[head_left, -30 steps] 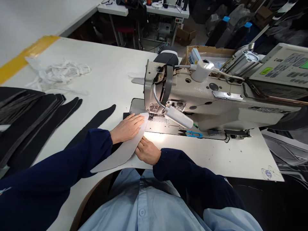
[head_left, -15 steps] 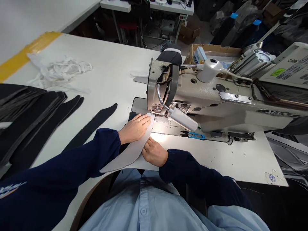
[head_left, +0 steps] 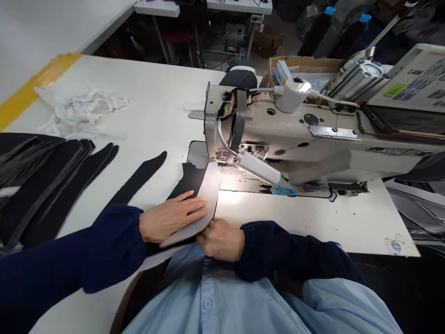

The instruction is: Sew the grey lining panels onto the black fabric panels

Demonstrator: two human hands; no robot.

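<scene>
My left hand [head_left: 175, 217] lies flat with fingers stretched out on a light grey fabric piece [head_left: 209, 188]. The far end of that piece runs under the presser foot area of a sewing machine [head_left: 295, 134], and a black fabric piece [head_left: 190, 180] shows beneath it on the left. At the near right edge of the grey fabric, my right hand [head_left: 221, 239] is closed, its fingertips pinching that edge. The machine's lamp [head_left: 260, 169] lights the stitching spot; the needle itself cannot be made out.
Blue thread snips [head_left: 283, 191] lie on the machine bed. Left of my hands are a single black strip [head_left: 139, 178], a stack of black pieces [head_left: 45, 185] and a white tangle of trimmings [head_left: 86, 109]. Behind the machine stands an open carton [head_left: 313, 64].
My left hand has slid back toward me along the grey fabric, away from the needle area, uncovering the black piece. My right hand has shifted slightly nearer my body. The view has tilted a little.
</scene>
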